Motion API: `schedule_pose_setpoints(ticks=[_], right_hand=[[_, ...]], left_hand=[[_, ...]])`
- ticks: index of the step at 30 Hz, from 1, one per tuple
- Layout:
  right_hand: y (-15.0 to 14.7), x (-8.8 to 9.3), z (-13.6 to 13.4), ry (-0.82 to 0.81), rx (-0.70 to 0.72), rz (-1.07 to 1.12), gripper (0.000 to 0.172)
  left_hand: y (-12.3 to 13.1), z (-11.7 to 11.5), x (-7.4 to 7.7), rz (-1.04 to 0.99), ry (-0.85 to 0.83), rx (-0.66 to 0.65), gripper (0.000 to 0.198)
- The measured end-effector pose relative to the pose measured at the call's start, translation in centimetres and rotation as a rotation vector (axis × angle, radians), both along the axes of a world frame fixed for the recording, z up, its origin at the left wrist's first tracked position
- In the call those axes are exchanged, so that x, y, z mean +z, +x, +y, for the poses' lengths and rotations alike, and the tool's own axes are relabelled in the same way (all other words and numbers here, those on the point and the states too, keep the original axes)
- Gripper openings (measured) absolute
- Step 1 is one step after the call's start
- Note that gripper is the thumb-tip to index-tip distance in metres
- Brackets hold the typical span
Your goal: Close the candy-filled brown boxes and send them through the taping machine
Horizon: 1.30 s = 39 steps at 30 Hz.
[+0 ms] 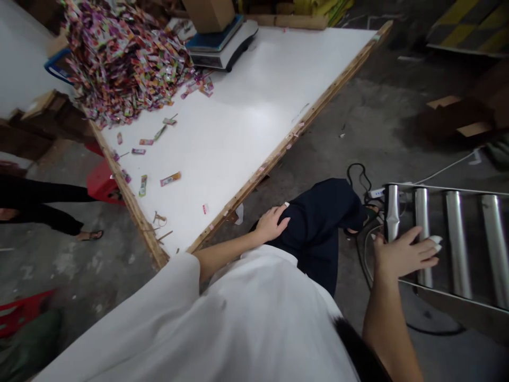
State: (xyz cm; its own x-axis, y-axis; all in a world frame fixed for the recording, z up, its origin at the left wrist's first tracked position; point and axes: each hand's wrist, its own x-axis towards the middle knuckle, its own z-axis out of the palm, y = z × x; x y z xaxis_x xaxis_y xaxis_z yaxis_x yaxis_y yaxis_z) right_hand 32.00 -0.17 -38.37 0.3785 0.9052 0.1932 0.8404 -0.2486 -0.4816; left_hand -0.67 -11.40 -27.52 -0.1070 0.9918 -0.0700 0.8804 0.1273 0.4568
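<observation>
My left hand (272, 224) rests on the dark trousers (318, 228) at my thigh, fingers lying flat and holding nothing. Out to the right, my right hand (403, 254) is open with fingers apart, over the near end of a metal roller conveyor (454, 239). Whether its palm touches the frame or rollers I cannot tell. Left of me stands a white-topped table (238, 132) with wooden edges. A large heap of small wrapped packets (127, 58) covers its far left part. Loose packets, such as an orange and purple one (170, 179), lie on the nearer surface.
A scale (222, 45) carrying a cardboard box (209, 13) stands at the table's far side. Beyond the left edge are a red stool (104, 181) and another person's legs (51, 204). A power strip (377, 193) and cables lie beside the conveyor. Open cartons (457, 116) sit right.
</observation>
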Motion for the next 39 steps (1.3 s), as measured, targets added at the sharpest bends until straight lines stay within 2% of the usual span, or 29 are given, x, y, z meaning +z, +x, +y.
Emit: schedule_pose_setpoints(ticks=[5, 8, 11, 16, 22, 29, 32, 34, 36, 39], right_hand=[[0.1, -0.4, 0.1, 0.022, 0.011, 0.006, 0.092], [0.0, -0.3, 0.0, 0.005, 0.012, -0.001, 0.077], [-0.1, 0.2, -0.1, -0.027, 0.023, -0.018, 0.058], [-0.3, 0.5, -0.1, -0.021, 0.022, -0.053, 0.046], [-0.5, 0.9, -0.1, -0.043, 0.020, -0.073, 0.037], [-1.0, 1.5, 0.1, -0.059, -0.003, -0.090, 0.034], [-1.1, 1.4, 0.1, -0.060, -0.009, -0.094, 0.034], [-1.1, 1.4, 0.1, -0.064, -0.008, -0.093, 0.034], [-1.1, 1.5, 0.1, -0.071, -0.003, -0.091, 0.033], [-1.1, 1.5, 0.1, -0.074, 0.003, -0.087, 0.033]], left_hand=[[0.2, -0.2, 0.1, 0.029, 0.020, -0.008, 0.050], [0.3, -0.4, 0.1, 0.031, 0.099, -0.035, 0.047], [0.4, -0.6, -0.1, 0.014, 0.246, -0.133, 0.038], [0.6, -0.3, 0.0, -0.032, 0.394, -0.307, 0.033], [1.0, 0.4, 0.4, 0.017, 0.357, -0.378, 0.031], [1.5, 2.3, 0.3, 0.160, 0.208, -0.428, 0.046], [1.9, 3.3, 0.5, 0.129, 0.170, -0.423, 0.049], [1.8, 4.1, 1.1, 0.042, 0.184, -0.419, 0.048], [1.2, 5.3, 2.4, -0.034, 0.231, -0.399, 0.043], [-1.4, 8.0, 6.0, 0.019, 0.405, -0.300, 0.040]])
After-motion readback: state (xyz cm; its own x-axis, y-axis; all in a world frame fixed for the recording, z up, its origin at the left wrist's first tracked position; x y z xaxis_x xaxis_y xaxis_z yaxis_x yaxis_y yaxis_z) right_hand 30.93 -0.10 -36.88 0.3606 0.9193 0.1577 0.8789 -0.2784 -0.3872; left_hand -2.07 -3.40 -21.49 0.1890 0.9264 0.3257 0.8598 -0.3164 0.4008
